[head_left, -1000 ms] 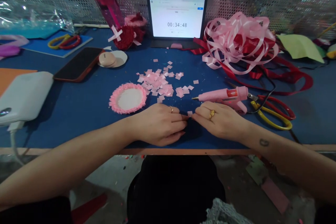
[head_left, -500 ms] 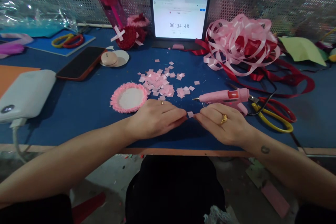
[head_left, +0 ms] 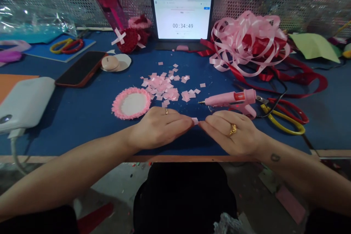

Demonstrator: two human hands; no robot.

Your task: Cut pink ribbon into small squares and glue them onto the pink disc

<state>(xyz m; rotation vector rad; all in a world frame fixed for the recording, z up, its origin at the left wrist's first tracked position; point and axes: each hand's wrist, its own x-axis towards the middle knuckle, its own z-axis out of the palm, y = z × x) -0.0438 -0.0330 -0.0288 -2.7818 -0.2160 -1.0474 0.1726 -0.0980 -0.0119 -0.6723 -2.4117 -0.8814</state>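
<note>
Between my two hands is a small pink ribbon square. My left hand pinches its left side between closed fingertips. The fingertips of my right hand are pressed together at its right edge. Just behind my left hand lies a round white disc with a pink ruffled rim. More pink squares are piled loosely beyond my hands. A pink glue gun lies on its side behind my right hand, its nozzle pointing left.
Scissors with red and yellow handles lie right of the glue gun. Tangled pink ribbon sits behind. A tablet stands at the back. A phone and white power bank lie left. The table's front edge is near.
The small square has shifted slightly left and now sits against my left fingertips. The view has moved a little, and the tablet's timer reads one second more.
</note>
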